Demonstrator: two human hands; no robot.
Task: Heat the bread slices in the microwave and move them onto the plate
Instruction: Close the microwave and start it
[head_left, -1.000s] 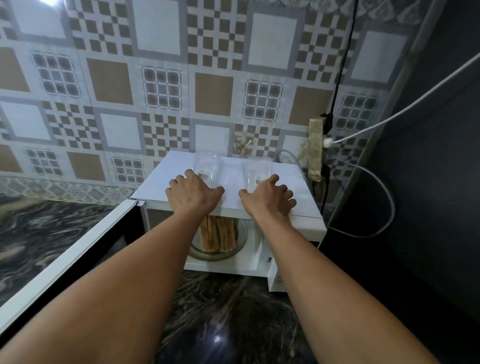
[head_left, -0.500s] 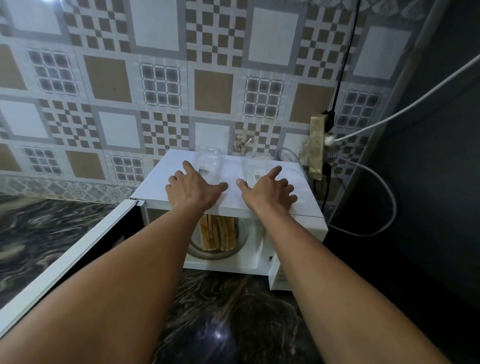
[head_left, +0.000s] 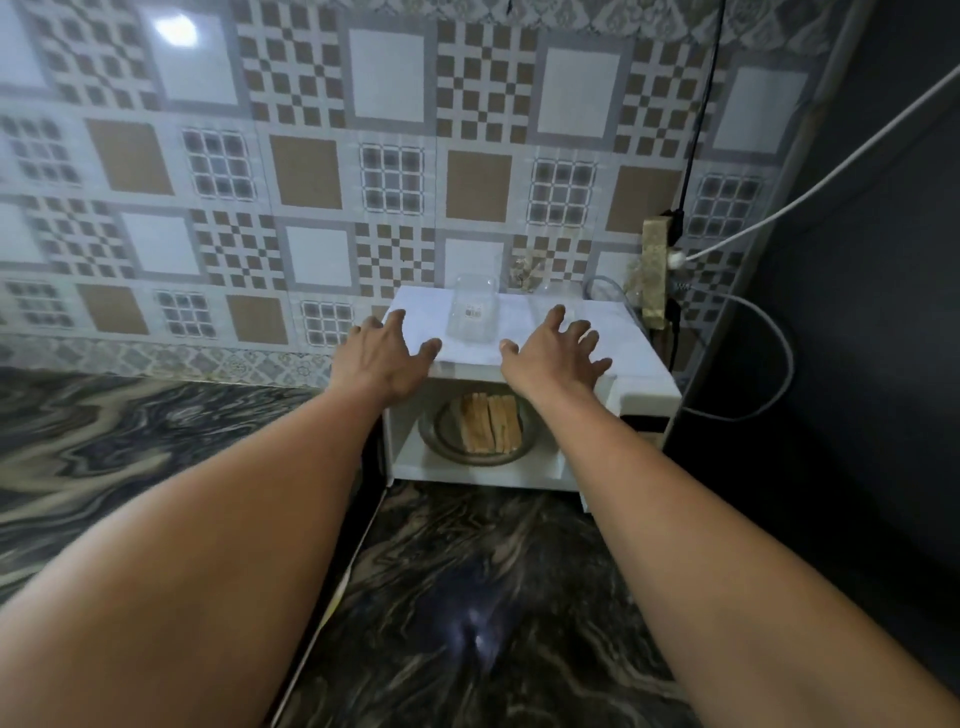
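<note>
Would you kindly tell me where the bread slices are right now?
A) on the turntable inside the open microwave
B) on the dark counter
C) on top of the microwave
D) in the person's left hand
A: the bread slices sit on the turntable inside the open microwave, and the left hand and right hand are open and hold nothing.

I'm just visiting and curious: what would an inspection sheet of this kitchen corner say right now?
Surface: dark marbled counter, with a glare spot.
Job's things: bread slices on the turntable inside the open white microwave; serving plate: nothing seen.
Clutter: clear tub on the microwave's top.
Hands: left hand and right hand open, fingers spread, at the microwave's top front edge.
Cables: white cable plugged into a wall socket; black cable runs upward above it.
Surroundings: patterned tiled wall.
</note>
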